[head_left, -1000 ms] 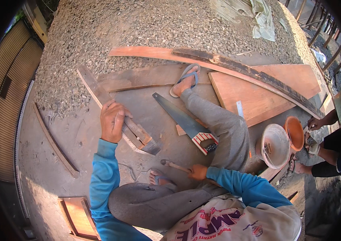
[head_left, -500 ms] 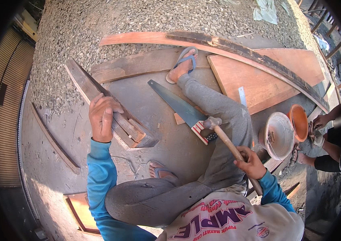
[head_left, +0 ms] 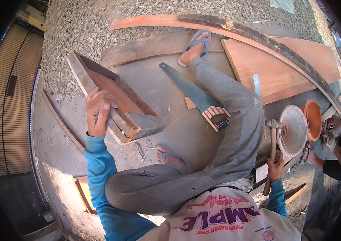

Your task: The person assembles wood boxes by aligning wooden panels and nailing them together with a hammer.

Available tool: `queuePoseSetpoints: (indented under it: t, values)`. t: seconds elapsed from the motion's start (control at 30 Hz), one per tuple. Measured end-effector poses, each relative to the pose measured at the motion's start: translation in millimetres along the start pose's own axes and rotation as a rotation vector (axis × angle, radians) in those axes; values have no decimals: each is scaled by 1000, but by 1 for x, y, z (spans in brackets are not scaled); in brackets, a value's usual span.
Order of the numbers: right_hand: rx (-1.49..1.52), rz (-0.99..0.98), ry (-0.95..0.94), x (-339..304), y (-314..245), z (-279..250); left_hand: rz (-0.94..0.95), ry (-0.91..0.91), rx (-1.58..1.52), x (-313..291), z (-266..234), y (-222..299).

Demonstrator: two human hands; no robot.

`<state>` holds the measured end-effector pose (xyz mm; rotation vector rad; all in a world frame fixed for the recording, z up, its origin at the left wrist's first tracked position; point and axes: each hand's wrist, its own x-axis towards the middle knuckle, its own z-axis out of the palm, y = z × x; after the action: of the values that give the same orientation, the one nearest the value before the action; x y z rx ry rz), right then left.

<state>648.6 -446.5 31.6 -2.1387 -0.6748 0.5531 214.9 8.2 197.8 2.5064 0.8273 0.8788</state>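
Note:
My left hand (head_left: 99, 112) is closed on the near left side of a shallow wooden box frame (head_left: 79, 74), its thumb lying along the edge. The frame is tilted so that its reddish inner panel shows. A small pale nail head (head_left: 122, 131) is visible near the corner below my fingers. To the right, my right hand (head_left: 275, 166) grips a hammer (head_left: 273, 142) by its wooden handle, head upward beside a pale basin. Between my legs lies a handsaw (head_left: 188, 86) with a striped and starred handle, touched by neither hand.
The pale basin (head_left: 293, 130) and an orange bowl (head_left: 312, 120) stand at the right, near another person's hand (head_left: 331, 140). Boards (head_left: 138, 50) and a plywood sheet (head_left: 283, 68) with a metal ruler (head_left: 257, 84) lie ahead. Gravel (head_left: 94, 24) spreads beyond.
The frame has been tipped, so its inside now shows. My right hand has moved right with the hammer, whose head has left the saw handle's side for the pale basin.

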Motion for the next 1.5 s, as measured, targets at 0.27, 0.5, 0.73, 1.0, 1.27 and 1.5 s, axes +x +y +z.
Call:
queuePoseSetpoints:
  t: [0.27, 0.5, 0.73, 1.0, 1.27, 1.5]
  values:
    - [-341, -58, -370, -11, 22, 18, -99, 231, -66, -38, -16, -6]
    - [-492, -53, -401, -5, 62, 45, -233, 314, -47, -28, -13, -4]
    - [-428, -68, -376, 0, 115, 47, -519, 479, -214, -30, -6, -17]
    - [249, -14, 113, 53, -21, 64, -665, 484, -373, -29, -4, -22]
    - [-106, -338, 185, 88, -89, 122, -648, 431, -359, -32, -19, -11]
    - [25, -294, 135, 93, -80, 116, -710, 523, -474, -125, -42, -41]
